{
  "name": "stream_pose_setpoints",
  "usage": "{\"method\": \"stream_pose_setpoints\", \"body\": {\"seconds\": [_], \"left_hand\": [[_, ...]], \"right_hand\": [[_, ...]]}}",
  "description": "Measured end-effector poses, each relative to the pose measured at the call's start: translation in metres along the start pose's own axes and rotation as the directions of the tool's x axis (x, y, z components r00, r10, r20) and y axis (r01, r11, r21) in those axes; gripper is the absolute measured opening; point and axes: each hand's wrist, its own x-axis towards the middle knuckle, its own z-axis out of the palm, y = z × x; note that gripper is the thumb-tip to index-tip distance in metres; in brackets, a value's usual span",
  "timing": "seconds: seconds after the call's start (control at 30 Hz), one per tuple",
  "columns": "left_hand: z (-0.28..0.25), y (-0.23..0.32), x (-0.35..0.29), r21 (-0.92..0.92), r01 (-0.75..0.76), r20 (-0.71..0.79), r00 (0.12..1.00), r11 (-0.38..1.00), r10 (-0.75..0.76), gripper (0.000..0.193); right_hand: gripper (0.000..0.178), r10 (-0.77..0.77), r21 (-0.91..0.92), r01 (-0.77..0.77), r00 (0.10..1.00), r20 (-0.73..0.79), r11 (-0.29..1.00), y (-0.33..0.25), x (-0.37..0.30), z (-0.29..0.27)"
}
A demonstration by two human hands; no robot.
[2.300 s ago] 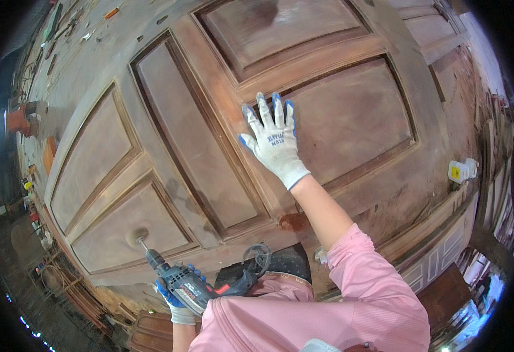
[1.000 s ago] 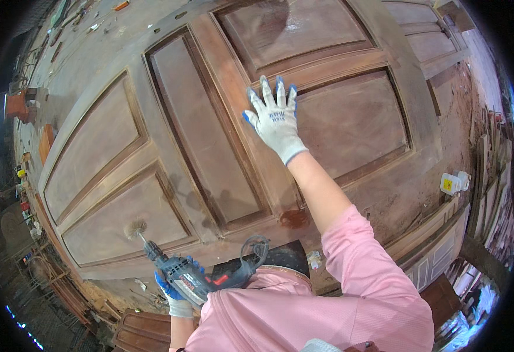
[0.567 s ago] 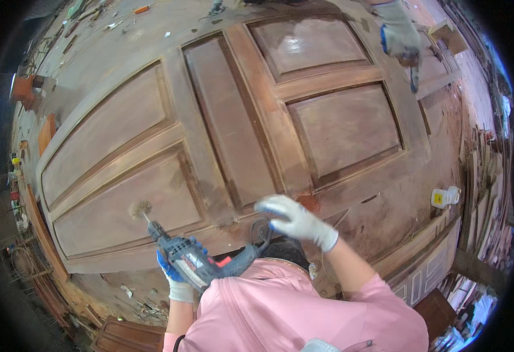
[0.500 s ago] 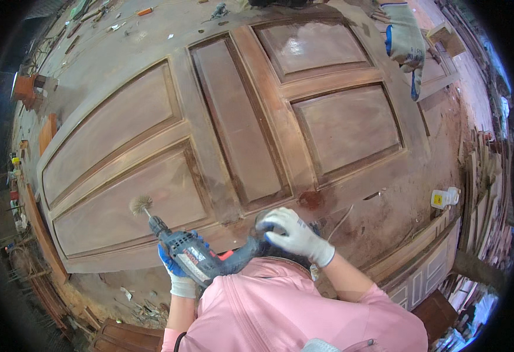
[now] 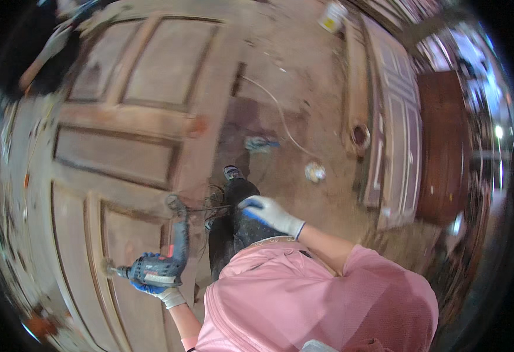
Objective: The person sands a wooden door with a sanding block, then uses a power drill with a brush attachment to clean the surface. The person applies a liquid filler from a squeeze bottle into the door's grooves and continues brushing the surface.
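My left hand (image 5: 156, 291), in a white glove with blue coating, grips the front body of a dark blue power drill (image 5: 162, 267). A round bristle brush (image 5: 107, 268) is fitted in its chuck. The brush appears over a raised strip of the large panelled wooden door (image 5: 178, 170); whether it touches is unclear. The drill's rear handle points away from me, and a dark cord trails from its end. My right hand (image 5: 271, 216), gloved alike, is off the drill above my thigh, fingers apart and nothing visible in it.
At the far left a person in dark clothes has a gloved hand (image 5: 56, 42) near the door's far end. A pale cable (image 5: 280, 114) crosses the dusty floor. Rightward stand panelled doors (image 5: 395, 117), a dark brown panel (image 5: 442, 146) and a white jug (image 5: 332, 16).
My view has turned to the right, so the door now lies on my left. My right hand has come away from the drill's rear handle. The left hand keeps the drill.
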Motion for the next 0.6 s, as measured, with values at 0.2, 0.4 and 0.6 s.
{"method": "stream_pose_setpoints", "body": {"seconds": [0.2, 0.4, 0.6], "left_hand": [[0.003, -0.001, 0.002, 0.854, -0.376, 0.238, 0.896, 0.359, 0.374, 0.033], [0.005, -0.027, 0.010, 0.630, -0.429, 0.115, 0.876, 0.647, 0.469, 0.026], [0.018, -0.134, 0.023, 0.702, -0.320, 0.022, 0.903, 0.637, 0.429, 0.028]], "right_hand": [[0.018, 0.698, 0.697, -0.317, 0.617, -0.364, 0.644, 0.223, -0.127, -0.106], [0.013, 0.887, 0.850, -0.279, 0.261, -0.380, 0.446, 0.417, -0.134, -0.162], [0.023, 0.869, 0.898, -0.005, 0.253, -0.424, 0.440, 0.655, -0.036, -0.212]]}}
